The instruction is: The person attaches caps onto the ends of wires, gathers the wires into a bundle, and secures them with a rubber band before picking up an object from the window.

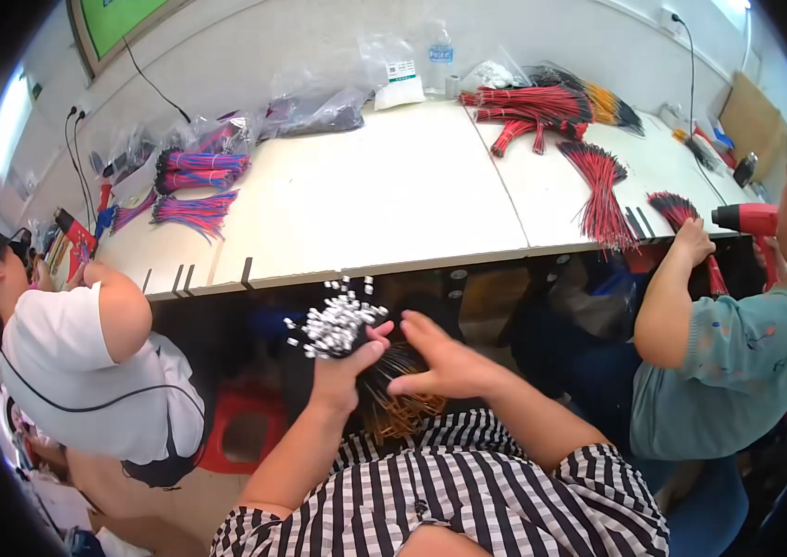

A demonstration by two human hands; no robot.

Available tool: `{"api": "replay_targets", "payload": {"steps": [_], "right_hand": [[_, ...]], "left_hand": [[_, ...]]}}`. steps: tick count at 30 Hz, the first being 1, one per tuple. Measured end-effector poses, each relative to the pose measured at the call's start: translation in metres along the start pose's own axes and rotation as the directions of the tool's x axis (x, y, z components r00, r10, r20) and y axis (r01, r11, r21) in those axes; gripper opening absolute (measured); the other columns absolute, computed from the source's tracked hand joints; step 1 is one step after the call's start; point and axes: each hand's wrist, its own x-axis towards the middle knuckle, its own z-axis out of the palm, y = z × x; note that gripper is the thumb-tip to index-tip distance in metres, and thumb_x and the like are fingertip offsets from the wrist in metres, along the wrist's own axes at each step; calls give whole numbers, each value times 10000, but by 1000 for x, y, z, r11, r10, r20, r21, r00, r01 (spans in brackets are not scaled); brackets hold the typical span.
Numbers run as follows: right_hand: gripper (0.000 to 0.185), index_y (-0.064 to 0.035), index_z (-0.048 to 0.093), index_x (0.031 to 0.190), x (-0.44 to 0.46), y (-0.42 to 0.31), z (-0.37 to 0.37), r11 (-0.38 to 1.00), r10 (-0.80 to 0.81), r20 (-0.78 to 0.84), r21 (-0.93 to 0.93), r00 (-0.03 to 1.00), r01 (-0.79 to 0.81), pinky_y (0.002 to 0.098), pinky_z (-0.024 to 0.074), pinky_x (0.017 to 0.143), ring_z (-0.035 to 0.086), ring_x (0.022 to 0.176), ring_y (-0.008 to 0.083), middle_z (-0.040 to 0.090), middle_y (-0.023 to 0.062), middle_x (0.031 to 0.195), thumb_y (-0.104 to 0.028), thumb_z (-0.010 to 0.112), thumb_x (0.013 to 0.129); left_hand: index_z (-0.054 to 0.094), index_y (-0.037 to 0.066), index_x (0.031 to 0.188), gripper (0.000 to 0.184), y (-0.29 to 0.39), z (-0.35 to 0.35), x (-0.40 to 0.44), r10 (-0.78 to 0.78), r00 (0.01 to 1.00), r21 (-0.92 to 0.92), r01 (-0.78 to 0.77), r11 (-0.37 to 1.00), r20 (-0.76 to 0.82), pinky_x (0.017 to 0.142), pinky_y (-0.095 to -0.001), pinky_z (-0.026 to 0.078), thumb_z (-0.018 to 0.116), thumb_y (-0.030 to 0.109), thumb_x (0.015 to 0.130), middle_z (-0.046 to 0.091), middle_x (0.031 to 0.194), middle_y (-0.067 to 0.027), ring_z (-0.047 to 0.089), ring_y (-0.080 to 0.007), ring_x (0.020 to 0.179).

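Observation:
My left hand (347,373) is wrapped round a thick bundle of wires (379,381) held above my lap. White connector ends (338,325) fan out at the bundle's upper left. The wires are dark along the middle and orange-brown at the lower ends (403,416). My right hand (449,360) is beside the bundle, its fingers apart and thumb spread. Whether its thumb touches the wires I cannot tell.
The white table (365,195) carries red-and-black wire bundles (598,190) at right and purple-and-red ones (198,176) at left. One person (101,353) sits at left; another (728,343) at right holds a red heat gun (751,220). A red stool (245,429) stands lower left.

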Motion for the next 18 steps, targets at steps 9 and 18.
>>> {"api": "replay_targets", "payload": {"steps": [9,18], "right_hand": [[495,-36,485,1337,40,-72,-38,977,-173,187,-94,967,193,405,247,1114,382,1311,327,457,156,1395,-287,556,916],[547,-29,477,1324,42,-85,-36,715,-594,120,-374,795,591,489,253,1096,419,1284,324,473,161,1351,-384,534,912]], "left_hand": [[615,42,1070,427,9,25,-17,31,974,569,-157,807,224,826,-290,497,793,55,682,657,995,-31,613,-121,923],[594,56,1131,481,4,13,-7,41,954,650,-233,723,297,894,-332,475,775,61,685,640,1086,-73,603,-178,1024]]}}
